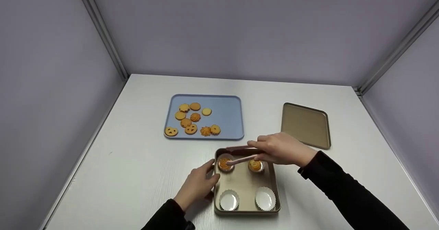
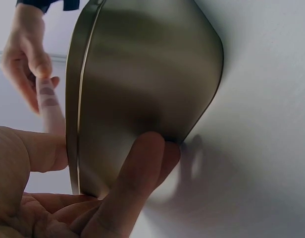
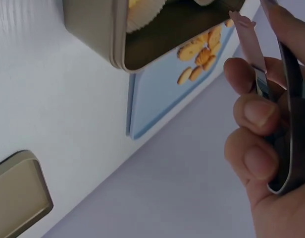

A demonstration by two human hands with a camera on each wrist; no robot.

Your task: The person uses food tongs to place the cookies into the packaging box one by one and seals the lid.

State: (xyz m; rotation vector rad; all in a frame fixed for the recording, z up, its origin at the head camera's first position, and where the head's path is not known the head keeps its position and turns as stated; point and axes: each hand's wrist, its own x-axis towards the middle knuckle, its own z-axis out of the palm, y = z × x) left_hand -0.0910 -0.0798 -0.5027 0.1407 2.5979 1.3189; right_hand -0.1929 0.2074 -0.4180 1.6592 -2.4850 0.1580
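My right hand [image 1: 281, 148] grips a pair of tongs [image 3: 291, 124] with pinkish tips. The two arms stand apart over a gold-brown tin [image 1: 244, 185], and one tip overlaps a swirled cookie [image 1: 224, 164] in the back-left white paper cup. The back-right cup holds a yellowish cookie [image 1: 255, 165]. Two cups, front-left [image 1: 229, 200] and front-right [image 1: 265, 198], show bare white insides. At the tin's left side, my left hand [image 1: 198, 183] holds the wall, thumb at the rim and fingers against the outside, as the left wrist view [image 2: 127, 193] shows.
Behind the tin lies a blue tray [image 1: 226, 117] with several cookies [image 1: 191, 129], mostly on its left half. A flat gold-brown lid [image 1: 305, 125] rests on the white table [image 1: 137, 154] to the right. Grey panels [image 1: 240, 34] enclose the table's back and sides.
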